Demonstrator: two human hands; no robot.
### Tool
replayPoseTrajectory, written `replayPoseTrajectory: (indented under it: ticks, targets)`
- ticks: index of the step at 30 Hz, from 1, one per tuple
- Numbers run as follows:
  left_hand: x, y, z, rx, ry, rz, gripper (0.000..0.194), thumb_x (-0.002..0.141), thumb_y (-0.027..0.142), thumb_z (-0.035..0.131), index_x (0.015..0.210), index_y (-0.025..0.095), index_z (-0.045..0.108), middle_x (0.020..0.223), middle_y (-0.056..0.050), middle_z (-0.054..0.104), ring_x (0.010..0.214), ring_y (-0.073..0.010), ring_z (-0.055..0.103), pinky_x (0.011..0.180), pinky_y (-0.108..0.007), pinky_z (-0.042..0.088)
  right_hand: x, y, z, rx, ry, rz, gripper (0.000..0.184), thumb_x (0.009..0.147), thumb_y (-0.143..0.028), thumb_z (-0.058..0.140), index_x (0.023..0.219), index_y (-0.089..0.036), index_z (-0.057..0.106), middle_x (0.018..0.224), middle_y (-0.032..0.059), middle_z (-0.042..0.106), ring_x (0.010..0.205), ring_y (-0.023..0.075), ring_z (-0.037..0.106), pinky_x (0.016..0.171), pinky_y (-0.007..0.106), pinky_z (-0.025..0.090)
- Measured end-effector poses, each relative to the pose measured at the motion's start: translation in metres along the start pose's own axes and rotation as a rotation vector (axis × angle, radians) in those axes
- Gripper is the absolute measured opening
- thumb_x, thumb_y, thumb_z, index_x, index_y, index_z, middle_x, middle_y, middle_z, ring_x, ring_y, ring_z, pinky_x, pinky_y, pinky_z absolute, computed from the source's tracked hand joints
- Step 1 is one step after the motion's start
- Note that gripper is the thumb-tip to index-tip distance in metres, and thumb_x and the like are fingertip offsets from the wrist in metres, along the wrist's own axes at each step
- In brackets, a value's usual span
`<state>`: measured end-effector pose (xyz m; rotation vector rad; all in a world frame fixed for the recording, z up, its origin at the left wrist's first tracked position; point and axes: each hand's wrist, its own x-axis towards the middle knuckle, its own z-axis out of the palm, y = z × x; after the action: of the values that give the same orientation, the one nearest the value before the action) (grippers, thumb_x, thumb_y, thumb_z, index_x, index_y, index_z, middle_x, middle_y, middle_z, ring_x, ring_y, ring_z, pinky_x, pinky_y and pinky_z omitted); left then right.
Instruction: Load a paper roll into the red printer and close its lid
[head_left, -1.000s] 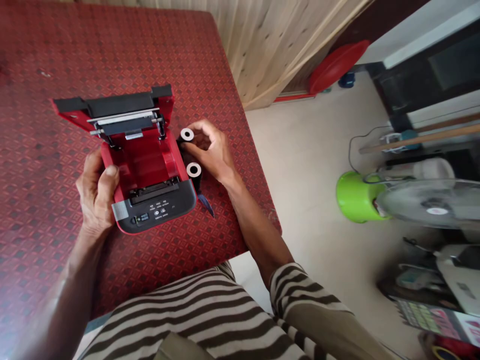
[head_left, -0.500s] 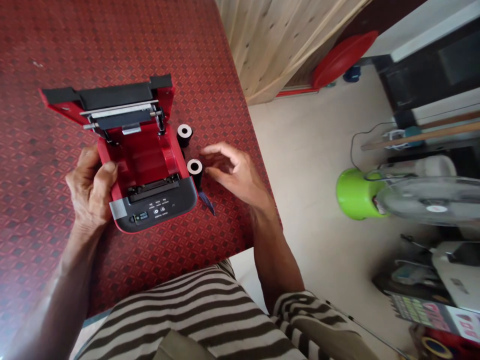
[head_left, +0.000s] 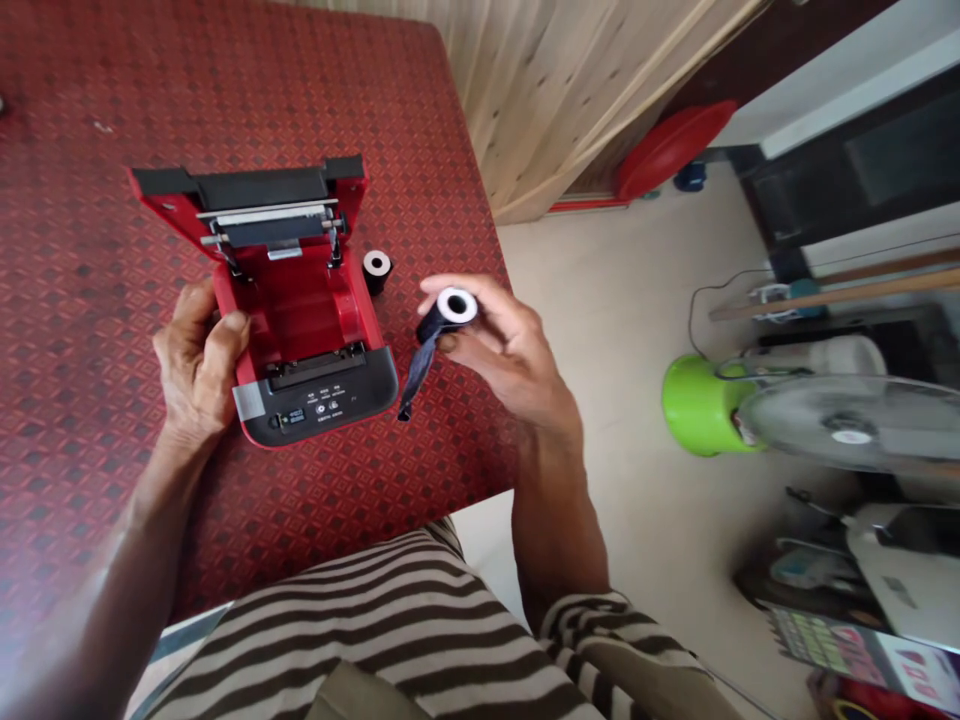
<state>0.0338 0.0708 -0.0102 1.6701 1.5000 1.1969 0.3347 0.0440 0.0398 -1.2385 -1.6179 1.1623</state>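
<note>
A small red and black printer (head_left: 296, 300) stands on the table with its lid (head_left: 262, 195) raised, so its bare red inner bay shows. My left hand (head_left: 199, 365) is closed on the printer's left side, thumb over the rim. To the right, my right hand (head_left: 517, 350) holds a dark ink ribbon roll (head_left: 431, 325) with a white core between thumb and fingers. A loose strip of dark ribbon (head_left: 418, 375) hangs from that roll. Another dark roll (head_left: 376, 268) with a white core is upright on the table, just right of the printer.
The table (head_left: 75, 230) has a red patterned cover; its right edge lies beyond my right hand. Wooden boards (head_left: 517, 90) rise behind it. On the floor to the right are a green bucket (head_left: 697, 405), a fan (head_left: 840, 430) and a grey-white machine (head_left: 900, 570).
My right hand has left the farther roll, taken hold of the nearer one and drawn it rightward off the printer's side. The left hand keeps its grip on the printer.
</note>
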Motion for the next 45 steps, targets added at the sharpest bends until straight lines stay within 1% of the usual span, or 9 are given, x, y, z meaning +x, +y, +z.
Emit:
replayPoseTrajectory:
  ticks: [4, 8, 12, 17, 25, 32, 37, 42, 45]
  targets:
    - [-0.001, -0.001, 0.001, -0.015, -0.001, -0.007, 0.029, 0.09, 0.046, 0.053, 0.089, 0.02, 0.067, 0.077, -0.001, 0.052, 0.075, -0.0176, 0.047, 0.075, -0.037, 0.039, 0.001, -0.045, -0.006, -0.133, -0.117, -0.101, 0.048, 0.097, -0.038, 0.064, 0.144, -0.029, 0.054, 0.132, 0.0044, 0.066, 0.12, 0.0221, 0.065, 0.103, 0.04, 0.055]
    - [-0.002, -0.001, 0.0, -0.005, -0.016, 0.005, 0.031, 0.091, 0.046, 0.052, 0.097, 0.021, 0.069, 0.08, -0.002, 0.054, 0.079, -0.0187, 0.048, 0.079, -0.037, 0.041, 0.019, -0.071, 0.02, -0.498, -0.201, -0.232, 0.043, 0.096, -0.029, 0.068, 0.137, -0.026, 0.058, 0.131, 0.0051, 0.068, 0.121, 0.025, 0.065, 0.107, 0.046, 0.053]
    - [-0.002, -0.003, 0.0, 0.0, -0.026, 0.024, 0.037, 0.092, 0.049, 0.052, 0.107, 0.021, 0.07, 0.087, -0.003, 0.058, 0.083, -0.0193, 0.05, 0.084, -0.038, 0.043, 0.039, -0.077, 0.06, -0.829, -0.337, -0.346, 0.023, 0.1, -0.012, 0.055, 0.12, -0.016, 0.064, 0.12, 0.0091, 0.072, 0.114, 0.024, 0.064, 0.108, 0.044, 0.05]
    - [-0.004, -0.007, 0.001, -0.012, -0.021, 0.013, 0.047, 0.094, 0.055, 0.052, 0.12, 0.02, 0.069, 0.093, -0.004, 0.06, 0.087, -0.0196, 0.053, 0.086, -0.037, 0.044, 0.056, -0.073, 0.091, -1.073, -0.417, -0.303, 0.028, 0.103, -0.009, 0.04, 0.114, -0.013, 0.066, 0.107, 0.012, 0.073, 0.108, 0.0269, 0.065, 0.097, 0.043, 0.051]
    - [-0.004, -0.01, 0.001, -0.015, -0.023, 0.029, 0.051, 0.095, 0.058, 0.051, 0.124, 0.02, 0.068, 0.098, -0.006, 0.063, 0.092, -0.0216, 0.057, 0.087, -0.038, 0.045, 0.081, -0.058, 0.098, -1.133, -0.484, -0.22, 0.025, 0.099, -0.01, 0.049, 0.109, -0.017, 0.072, 0.102, 0.0115, 0.076, 0.099, 0.0268, 0.071, 0.092, 0.04, 0.05]
    - [-0.004, -0.012, 0.001, -0.008, -0.025, 0.031, 0.053, 0.095, 0.06, 0.05, 0.124, 0.02, 0.068, 0.1, -0.006, 0.064, 0.094, -0.0219, 0.057, 0.088, -0.038, 0.045, 0.087, -0.052, 0.099, -1.028, -0.477, -0.184, 0.03, 0.099, -0.008, 0.047, 0.118, -0.016, 0.068, 0.12, 0.0101, 0.073, 0.118, 0.0274, 0.065, 0.106, 0.043, 0.046]
    - [-0.004, -0.012, 0.001, 0.001, -0.02, 0.031, 0.055, 0.095, 0.062, 0.05, 0.126, 0.02, 0.067, 0.1, -0.007, 0.064, 0.094, -0.0226, 0.058, 0.087, -0.038, 0.046, 0.085, -0.055, 0.099, -1.033, -0.492, -0.167, 0.031, 0.1, -0.008, 0.046, 0.122, -0.014, 0.068, 0.123, 0.0119, 0.072, 0.12, 0.0287, 0.065, 0.109, 0.046, 0.046]
    - [-0.005, -0.013, 0.0, -0.005, -0.031, 0.04, 0.055, 0.096, 0.066, 0.048, 0.125, 0.023, 0.067, 0.102, -0.007, 0.065, 0.096, -0.0229, 0.059, 0.088, -0.04, 0.047, 0.073, -0.067, 0.083, -0.888, -0.495, -0.219, 0.04, 0.1, -0.001, 0.039, 0.129, -0.014, 0.064, 0.127, 0.0097, 0.072, 0.117, 0.0218, 0.067, 0.108, 0.04, 0.049]
    - [-0.005, -0.013, 0.0, 0.01, -0.034, 0.045, 0.056, 0.096, 0.067, 0.047, 0.124, 0.023, 0.067, 0.101, -0.006, 0.065, 0.096, -0.0227, 0.059, 0.089, -0.04, 0.046, 0.058, -0.072, 0.068, -0.701, -0.531, -0.325, 0.034, 0.103, -0.007, 0.042, 0.125, -0.015, 0.067, 0.125, 0.008, 0.073, 0.115, 0.0194, 0.068, 0.106, 0.038, 0.051]
